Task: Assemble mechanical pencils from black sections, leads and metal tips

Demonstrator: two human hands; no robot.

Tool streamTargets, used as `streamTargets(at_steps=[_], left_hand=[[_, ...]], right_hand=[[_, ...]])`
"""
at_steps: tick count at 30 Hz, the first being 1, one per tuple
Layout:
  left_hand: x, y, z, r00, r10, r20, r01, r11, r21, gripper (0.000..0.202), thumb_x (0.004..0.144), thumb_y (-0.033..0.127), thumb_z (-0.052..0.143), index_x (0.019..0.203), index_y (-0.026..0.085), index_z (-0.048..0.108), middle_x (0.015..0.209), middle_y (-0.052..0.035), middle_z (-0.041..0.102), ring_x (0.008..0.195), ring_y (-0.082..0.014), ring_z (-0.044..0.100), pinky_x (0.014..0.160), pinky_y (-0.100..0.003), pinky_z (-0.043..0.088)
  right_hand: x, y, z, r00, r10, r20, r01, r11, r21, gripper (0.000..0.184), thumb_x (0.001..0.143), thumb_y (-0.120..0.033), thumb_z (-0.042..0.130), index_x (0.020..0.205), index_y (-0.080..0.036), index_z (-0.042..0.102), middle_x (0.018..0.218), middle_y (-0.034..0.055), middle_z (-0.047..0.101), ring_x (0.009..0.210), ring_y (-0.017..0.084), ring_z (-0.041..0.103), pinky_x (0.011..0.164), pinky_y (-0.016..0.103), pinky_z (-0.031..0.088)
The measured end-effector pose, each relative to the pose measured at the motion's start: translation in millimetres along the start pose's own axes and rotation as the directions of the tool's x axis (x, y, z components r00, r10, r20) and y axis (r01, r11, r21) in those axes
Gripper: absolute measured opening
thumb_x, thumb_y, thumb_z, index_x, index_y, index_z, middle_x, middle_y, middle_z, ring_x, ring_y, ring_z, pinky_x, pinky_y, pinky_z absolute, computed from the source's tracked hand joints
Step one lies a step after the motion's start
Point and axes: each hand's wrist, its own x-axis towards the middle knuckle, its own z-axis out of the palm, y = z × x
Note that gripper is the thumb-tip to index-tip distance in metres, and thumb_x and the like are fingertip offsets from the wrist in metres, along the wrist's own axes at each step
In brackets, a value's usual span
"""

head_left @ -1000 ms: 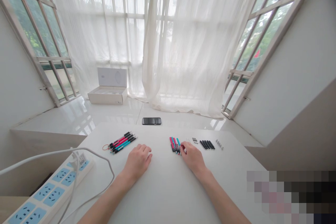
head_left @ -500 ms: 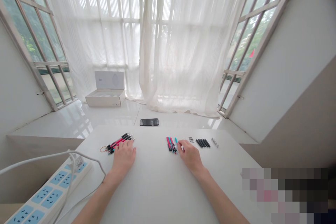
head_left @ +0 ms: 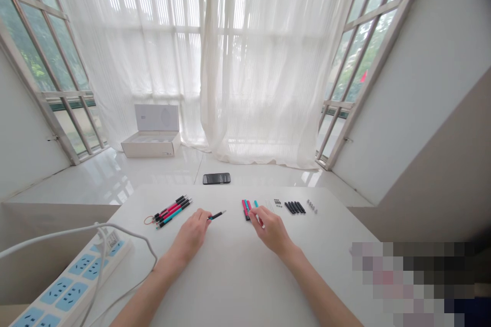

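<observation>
One left hand (head_left: 188, 239), one right hand (head_left: 271, 231), one smartphone (head_left: 217, 179)

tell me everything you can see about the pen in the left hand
The slim pen has a glossy black barrel that looks like plastic, with a teal section just showing by the fingers of the left hand. Those fingers pinch its near end, hiding the rest of that end. The narrow far end sticks out to the right, angled slightly upward in the view, and is held above the white table, not resting on it. Any nib or clip is too small to tell.

A white table (head_left: 230, 281) holds pens (head_left: 172, 211), black pen parts (head_left: 294, 207).
</observation>
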Motion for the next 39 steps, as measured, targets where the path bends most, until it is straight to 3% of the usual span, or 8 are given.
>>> streamTargets(at_steps=[3,5,9,14,21,27,33,39], left_hand=[[-3.2,20.4,4.3,0.985,0.175,-0.003,-0.174,0.976,-0.128,0.019,0.097,0.017,0.030,0.103,0.021,0.048,0.097,-0.0038,0.057,0.080,-0.0161,0.060,0.068,-0.026,0.048],[-5.7,30.2,5.4,0.971,0.241,-0.002,-0.238,0.958,-0.161,0.019,0.097,0.017,0.029,0.103,0.022,0.045,0.098,-0.0035,0.056,0.080,-0.0159,0.060,0.068,-0.027,0.048],[-9.3,35.7,5.9,0.969,0.245,-0.029,-0.246,0.962,-0.115,0.012,0.096,0.025,0.040,0.107,0.022,0.042,0.101,-0.0041,0.057,0.081,-0.0174,0.061,0.063,-0.027,0.047],[-9.7,32.4,12.4,0.972,0.228,-0.063,-0.230,0.972,-0.041,0.004,0.095,0.025,0.046,0.094,0.021,0.045,0.089,-0.0012,0.058,0.068,-0.0152,0.058,0.055,-0.025,0.041],[-5.3,35.1,13.7,0.950,0.275,-0.148,-0.284,0.958,-0.040,0.019,0.098,0.029,0.042,0.083,0.020,0.050,0.076,-0.0014,0.060,0.066,-0.0160,0.056,0.059,-0.026,0.040],[-7.1,34.2,12.5,0.962,0.264,-0.070,-0.265,0.964,-0.010,0.033,0.101,0.029,0.030,0.081,0.020,0.054,0.070,-0.0019,0.064,0.063,-0.0164,0.058,0.058,-0.026,0.038],[-9.6,31.2,16.3,0.984,0.175,0.027,-0.175,0.984,0.021,0.035,0.102,0.029,0.021,0.091,0.021,0.053,0.054,0.0028,0.060,0.046,-0.0156,0.056,0.047,-0.024,0.030],[-9.3,32.8,11.8,0.986,0.158,0.053,-0.153,0.984,-0.090,0.016,0.095,0.037,0.043,0.092,0.022,0.048,0.071,0.0017,0.067,0.055,-0.0165,0.063,0.050,-0.023,0.037]], right_hand=[[-1.2,-17.9,3.3,0.992,-0.023,0.125,0.003,0.988,0.156,0.021,0.094,-0.034,0.043,0.093,-0.020,0.058,0.079,0.0018,0.062,0.062,0.012,0.053,0.060,0.023,0.039],[-2.2,-26.3,5.7,0.976,-0.025,0.217,-0.024,0.976,0.218,0.022,0.094,-0.034,0.043,0.086,-0.020,0.057,0.072,0.0000,0.060,0.060,0.012,0.050,0.057,0.023,0.036],[-4.3,-33.0,9.9,0.939,-0.010,0.343,-0.106,0.942,0.317,0.032,0.094,-0.033,0.039,0.068,-0.019,0.050,0.058,-0.0038,0.048,0.054,0.010,0.041,0.053,0.023,0.030],[-5.4,-34.2,17.7,0.891,0.052,0.451,-0.257,0.876,0.407,0.041,0.095,-0.036,0.034,0.058,-0.019,0.041,0.051,-0.0061,0.035,0.049,0.008,0.033,0.050,0.023,0.026],[-1.1,-31.2,16.6,0.880,0.065,0.471,-0.291,0.858,0.423,0.043,0.094,-0.040,0.033,0.056,-0.019,0.032,0.052,-0.0056,0.032,0.052,0.009,0.029,0.050,0.023,0.023],[-1.9,-31.7,15.7,0.902,0.041,0.429,-0.222,0.897,0.381,0.040,0.094,-0.036,0.033,0.058,-0.019,0.036,0.053,-0.0053,0.036,0.053,0.009,0.032,0.052,0.023,0.025],[-6.5,-29.0,20.5,0.916,-0.023,0.401,-0.138,0.920,0.367,0.037,0.094,-0.033,0.035,0.061,-0.018,0.042,0.056,-0.0048,0.043,0.054,0.009,0.035,0.054,0.023,0.028],[-7.7,-24.2,30.1,0.934,0.031,0.355,-0.181,0.900,0.397,0.039,0.095,-0.036,0.034,0.061,-0.019,0.043,0.056,-0.0042,0.045,0.054,0.010,0.037,0.053,0.022,0.029]])
